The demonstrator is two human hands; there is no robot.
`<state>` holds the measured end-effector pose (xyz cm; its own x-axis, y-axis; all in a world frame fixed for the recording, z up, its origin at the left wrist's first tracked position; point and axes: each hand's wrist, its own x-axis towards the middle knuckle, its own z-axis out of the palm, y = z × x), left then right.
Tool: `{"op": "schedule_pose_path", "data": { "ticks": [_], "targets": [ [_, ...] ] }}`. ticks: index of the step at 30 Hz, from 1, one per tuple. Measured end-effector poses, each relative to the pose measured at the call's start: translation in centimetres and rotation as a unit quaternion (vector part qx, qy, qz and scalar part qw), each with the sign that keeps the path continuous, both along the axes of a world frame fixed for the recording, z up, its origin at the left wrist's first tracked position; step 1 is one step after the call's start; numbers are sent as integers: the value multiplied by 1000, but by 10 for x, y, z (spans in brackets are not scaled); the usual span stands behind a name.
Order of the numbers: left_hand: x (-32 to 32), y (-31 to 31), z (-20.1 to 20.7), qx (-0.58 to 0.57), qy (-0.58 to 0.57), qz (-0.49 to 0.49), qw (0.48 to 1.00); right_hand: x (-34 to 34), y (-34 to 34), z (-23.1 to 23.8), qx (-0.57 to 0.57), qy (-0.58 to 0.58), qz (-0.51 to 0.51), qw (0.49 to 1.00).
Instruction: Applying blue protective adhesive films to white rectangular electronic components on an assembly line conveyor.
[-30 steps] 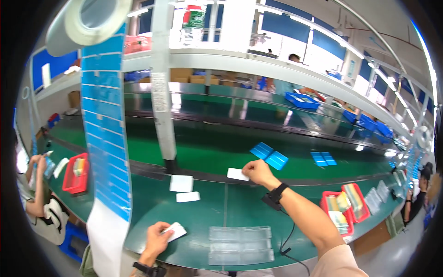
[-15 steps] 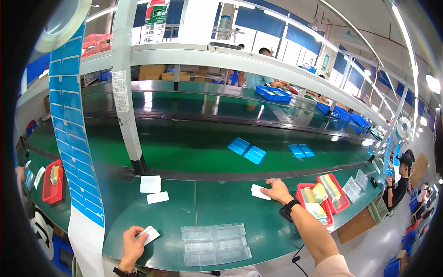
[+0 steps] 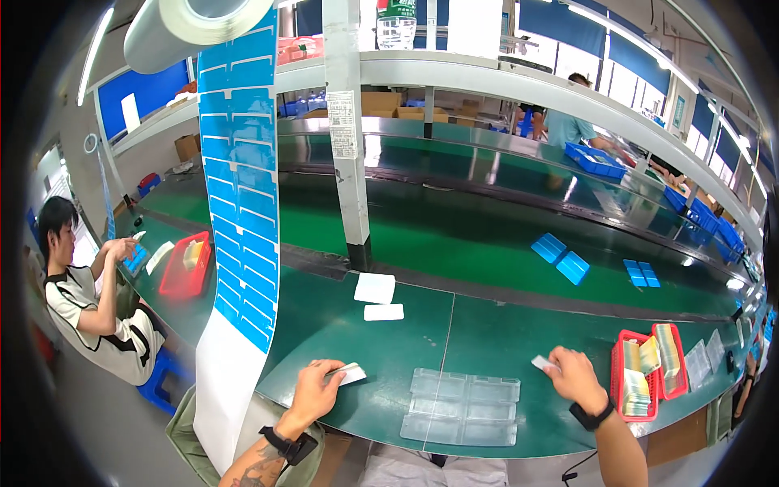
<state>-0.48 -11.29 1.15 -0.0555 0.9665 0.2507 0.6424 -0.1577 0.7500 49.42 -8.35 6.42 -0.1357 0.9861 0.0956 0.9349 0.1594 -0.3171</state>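
My left hand (image 3: pixel 315 391) is closed round a small stack of white cards (image 3: pixel 351 374), just above the green table. On the right, my right hand (image 3: pixel 578 378) pinches a white card (image 3: pixel 541 364) between thumb and fingers. Between and slightly below the hands lie clear plastic trays (image 3: pixel 462 407) divided into several flat compartments. Farther off, in front of a grey post, sit a white stack of cards (image 3: pixel 375 288) and a loose white card (image 3: pixel 383 312).
Red baskets (image 3: pixel 635 415) of yellowish cards stand at right, beside clear plastic pieces (image 3: pixel 698 365). A roll's blue-and-white strip (image 3: pixel 243 187) hangs at left, by the grey post (image 3: pixel 344 146). Blue sheets (image 3: pixel 560 258) lie on the conveyor (image 3: pixel 454 268). A person (image 3: pixel 97 308) sits far left.
The view has swung left, so the scene sits farther right in the picture. My right hand has drawn nearer, bringing the white card off its spot. My left hand keeps its stack.
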Motion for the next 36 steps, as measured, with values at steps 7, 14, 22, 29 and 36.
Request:
{"op": "schedule_pose_path", "data": {
  "ticks": [7,14,22,29,36],
  "targets": [
    [1,-25,1,88,342,-93,931,0,-91,-16,50,-111,34,992],
    [13,-39,13,75,-3,69,995,23,-113,-19,157,217,-120,956],
    [23,-59,-29,103,-214,178,955,19,-143,-55,146,482,-243,829],
    [18,-61,-28,125,115,59,984,6,-145,-53,185,202,-183,944],
    [3,-51,7,11,-359,107,927,36,-138,-46,-42,617,-208,758]
  ]
}}
